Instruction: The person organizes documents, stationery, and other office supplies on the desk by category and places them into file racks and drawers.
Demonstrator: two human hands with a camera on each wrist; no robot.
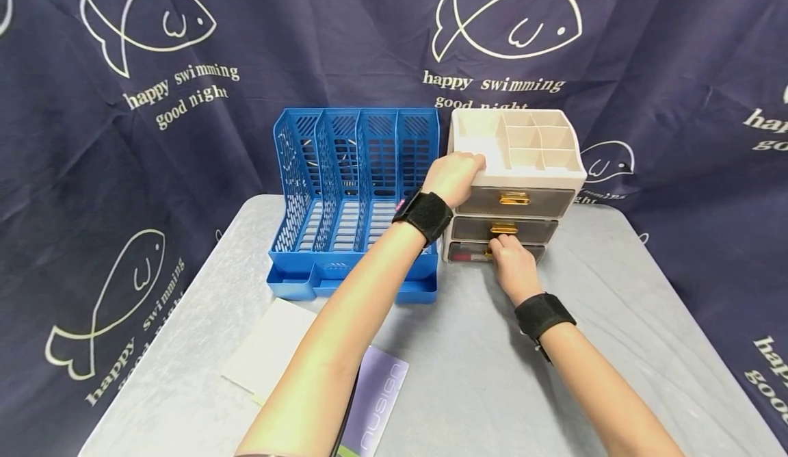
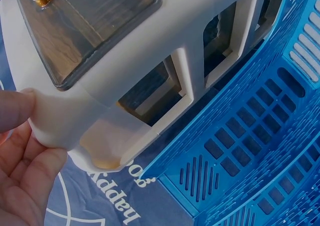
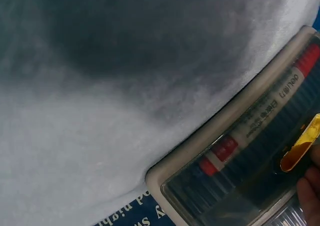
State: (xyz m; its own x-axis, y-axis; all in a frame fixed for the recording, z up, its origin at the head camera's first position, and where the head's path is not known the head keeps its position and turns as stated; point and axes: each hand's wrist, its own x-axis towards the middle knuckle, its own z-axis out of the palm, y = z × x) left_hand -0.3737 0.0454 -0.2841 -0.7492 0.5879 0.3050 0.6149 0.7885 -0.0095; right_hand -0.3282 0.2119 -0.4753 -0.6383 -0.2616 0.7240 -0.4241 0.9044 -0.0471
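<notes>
A white desktop organizer [image 1: 523,180] with three clear-fronted drawers stands at the back right. My left hand [image 1: 454,175] grips its upper left front edge, thumb on one side and fingers curled against the other in the left wrist view. Low on the front, my right hand [image 1: 516,267] has its fingers curled at the gold handle [image 3: 302,143] of the bottom drawer [image 3: 225,206]. Behind that drawer's clear front lies a white marker [image 3: 265,113] with red ends. The upper two drawers look closed, and open compartments top the organizer.
Directly left of the organizer stands a blue slotted file rack [image 1: 353,258] with a front tray. A cream-coloured pad [image 1: 271,344] and a purple booklet [image 1: 382,392] lie on the grey tabletop [image 1: 468,375], partly under my left arm. A navy fish-print curtain [image 1: 345,46] hangs behind.
</notes>
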